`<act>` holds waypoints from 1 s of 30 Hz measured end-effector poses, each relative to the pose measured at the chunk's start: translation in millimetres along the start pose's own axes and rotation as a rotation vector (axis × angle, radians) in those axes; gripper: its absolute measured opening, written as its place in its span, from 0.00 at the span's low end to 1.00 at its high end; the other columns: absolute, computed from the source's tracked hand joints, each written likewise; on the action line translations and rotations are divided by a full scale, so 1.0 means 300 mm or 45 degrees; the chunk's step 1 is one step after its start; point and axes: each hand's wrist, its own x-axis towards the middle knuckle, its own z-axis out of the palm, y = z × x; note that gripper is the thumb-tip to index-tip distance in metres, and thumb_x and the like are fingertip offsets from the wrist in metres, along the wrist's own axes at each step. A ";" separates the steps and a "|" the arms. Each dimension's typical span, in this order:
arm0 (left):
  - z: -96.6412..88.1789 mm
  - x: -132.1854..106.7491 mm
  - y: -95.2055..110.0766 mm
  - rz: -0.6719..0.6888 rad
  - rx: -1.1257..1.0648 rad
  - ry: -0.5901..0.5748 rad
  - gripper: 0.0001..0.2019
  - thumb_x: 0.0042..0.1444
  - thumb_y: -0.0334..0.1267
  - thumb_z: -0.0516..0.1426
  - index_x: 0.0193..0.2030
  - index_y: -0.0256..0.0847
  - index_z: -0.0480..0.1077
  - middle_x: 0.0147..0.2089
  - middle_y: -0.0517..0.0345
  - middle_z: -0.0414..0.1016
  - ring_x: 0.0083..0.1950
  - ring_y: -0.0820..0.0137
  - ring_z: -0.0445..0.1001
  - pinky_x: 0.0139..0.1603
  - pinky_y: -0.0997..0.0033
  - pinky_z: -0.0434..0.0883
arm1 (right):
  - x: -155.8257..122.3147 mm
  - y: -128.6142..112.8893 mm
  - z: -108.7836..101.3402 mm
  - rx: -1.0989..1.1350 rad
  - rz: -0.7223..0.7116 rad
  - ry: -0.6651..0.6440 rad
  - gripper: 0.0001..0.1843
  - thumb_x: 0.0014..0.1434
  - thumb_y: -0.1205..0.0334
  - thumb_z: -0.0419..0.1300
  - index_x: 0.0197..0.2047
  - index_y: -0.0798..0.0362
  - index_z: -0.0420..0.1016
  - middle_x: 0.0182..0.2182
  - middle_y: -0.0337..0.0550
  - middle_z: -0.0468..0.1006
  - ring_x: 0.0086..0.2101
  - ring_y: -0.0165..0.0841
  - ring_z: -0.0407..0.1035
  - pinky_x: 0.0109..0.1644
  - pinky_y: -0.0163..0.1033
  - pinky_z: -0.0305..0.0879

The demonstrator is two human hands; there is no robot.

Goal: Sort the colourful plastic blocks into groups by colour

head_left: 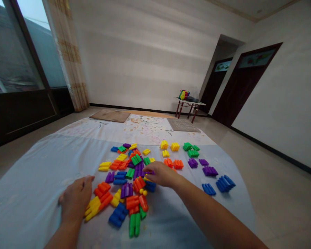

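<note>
Over the right side of a mixed pile of plastic toy blocks, my right hand (160, 174) has its thumb and fingers closed about a purple block (150, 172), partly hidden by the fingers. My left hand (76, 197) rests on the cloth left of the pile, fingers loosely bent, holding nothing that I can see. Nearest to it are yellow blocks (92, 207) and orange blocks (103, 188). A green block (134, 224) and a blue block (118, 215) lie at the pile's near edge. Purple blocks (126, 190) lie in its middle.
Right of the pile stand groups sorted by colour: yellow blocks (175, 146), green blocks (193, 153), orange blocks (178, 164), purple blocks (210, 171) and blue blocks (225, 183). A pale cloth (49, 173) lies beneath everything. Farther off are two mats and a small table (191, 102).
</note>
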 end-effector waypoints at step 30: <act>0.001 0.016 -0.008 0.013 0.090 -0.080 0.32 0.57 0.49 0.32 0.52 0.41 0.70 0.59 0.44 0.66 0.60 0.52 0.63 0.60 0.55 0.55 | -0.329 -0.020 0.085 0.092 0.373 0.131 0.19 0.57 0.59 0.57 0.52 0.52 0.71 0.45 0.48 0.73 0.45 0.36 0.67 0.50 0.39 0.63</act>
